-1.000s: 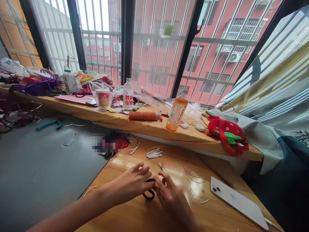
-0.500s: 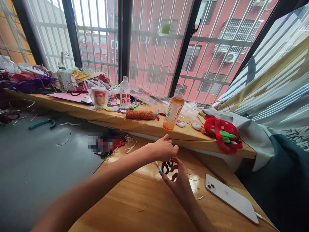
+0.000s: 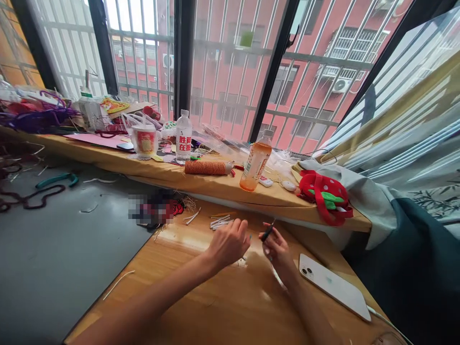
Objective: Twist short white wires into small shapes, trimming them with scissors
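Observation:
My two hands work close together above the wooden table (image 3: 230, 306). My right hand (image 3: 278, 251) is closed round small black scissors (image 3: 268, 233), whose tips point up and away from me. My left hand (image 3: 228, 244) is curled into a loose fist just left of the scissors, and whatever its fingers hold is hidden. A small heap of short white stick pieces (image 3: 220, 222) lies just beyond my left hand. A white phone (image 3: 332, 286) lies face down right of my right hand.
A raised wooden ledge (image 3: 215, 187) along the barred window carries an orange drink bottle (image 3: 256, 163), an orange thread spool (image 3: 208, 167), a water bottle (image 3: 183, 137), a cup (image 3: 144, 141) and a strawberry bag (image 3: 327, 196). Green pliers (image 3: 57, 179) lie on the grey mat (image 3: 53, 258).
The black scissors went from lying on the table under both hands to being held up in my right hand. My left hand drew back and curled shut.

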Motion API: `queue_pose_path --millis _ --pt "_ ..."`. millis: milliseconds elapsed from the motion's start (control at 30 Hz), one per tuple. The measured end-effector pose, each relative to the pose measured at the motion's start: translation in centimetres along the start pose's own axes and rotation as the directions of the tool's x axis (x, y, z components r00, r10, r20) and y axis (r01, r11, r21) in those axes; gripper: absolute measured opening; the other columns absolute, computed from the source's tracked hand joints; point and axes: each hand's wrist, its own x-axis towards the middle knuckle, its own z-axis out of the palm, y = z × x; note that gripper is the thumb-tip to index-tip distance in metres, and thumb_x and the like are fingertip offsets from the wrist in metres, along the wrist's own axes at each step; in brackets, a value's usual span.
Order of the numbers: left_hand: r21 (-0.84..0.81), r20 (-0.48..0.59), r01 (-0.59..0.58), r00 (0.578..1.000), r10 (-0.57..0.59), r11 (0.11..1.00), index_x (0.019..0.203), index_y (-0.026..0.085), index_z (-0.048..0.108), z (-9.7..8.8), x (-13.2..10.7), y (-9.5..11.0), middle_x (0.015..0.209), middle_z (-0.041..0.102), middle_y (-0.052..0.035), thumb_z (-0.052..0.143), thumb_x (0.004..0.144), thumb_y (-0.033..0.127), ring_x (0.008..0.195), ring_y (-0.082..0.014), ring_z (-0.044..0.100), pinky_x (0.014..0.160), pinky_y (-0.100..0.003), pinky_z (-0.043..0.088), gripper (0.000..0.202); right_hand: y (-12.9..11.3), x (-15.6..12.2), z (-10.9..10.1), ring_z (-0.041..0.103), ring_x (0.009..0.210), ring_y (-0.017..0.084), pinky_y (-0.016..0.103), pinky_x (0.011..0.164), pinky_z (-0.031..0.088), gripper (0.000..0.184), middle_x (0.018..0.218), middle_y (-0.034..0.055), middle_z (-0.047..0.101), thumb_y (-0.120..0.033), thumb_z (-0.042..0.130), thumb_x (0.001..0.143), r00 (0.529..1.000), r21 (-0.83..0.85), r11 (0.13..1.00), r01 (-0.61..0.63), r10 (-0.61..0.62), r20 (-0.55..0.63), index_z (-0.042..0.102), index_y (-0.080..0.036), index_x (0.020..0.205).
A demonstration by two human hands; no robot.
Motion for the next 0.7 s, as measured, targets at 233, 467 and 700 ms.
queue_pose_path --millis 233,467,700 --pt "-0.142 0.270 -0.116 0.951 0.152 0.983 0.089 0.022 0.054 1.9 -5.7 -3.4 0.088 0.051 -0.0049 0.041 0.075 0.020 0.080 -0.0167 0.049 0.067 -0.027 0.041 0.019 -1.0 -0.8 0.3 0.039 0.045 0.005 0.017 0.035 0.028 0.047 0.071 -0.0029 0.047 -0.051 0.059 0.060 0.985 0.112 0.993 -0.031 0.012 0.170 0.046 -0.025 0.097" --pt "-0.328 0.185 0.047 0.983 0.015 0.943 0.083 0.018 0.054 1.7 -5.3 -5.8 0.089 0.056 -0.0041 0.048 0.071 0.021 0.088 -0.0176 0.048 0.079 -0.030 0.038 0.014 1.3 -1.0 2.4 0.033 0.036 0.003 0.016 0.032 0.023 0.051 0.064 -0.0031 0.046 -0.054 0.052 0.065 0.960 -0.199 0.977 -0.082 0.131 0.246 0.045 -0.018 0.101" --pt "-0.608 0.147 0.272 0.962 -0.232 0.746 0.090 0.019 0.048 1.7 -5.0 -6.4 0.080 0.058 0.0002 0.040 0.078 0.019 0.074 -0.0122 0.054 0.068 -0.023 0.041 0.015 -0.3 -2.6 3.3 0.032 0.037 0.004 0.017 0.034 0.021 0.056 0.056 -0.0028 0.046 -0.059 0.042 0.068 0.822 -0.493 0.868 -0.052 0.318 0.473 0.051 -0.012 0.098"
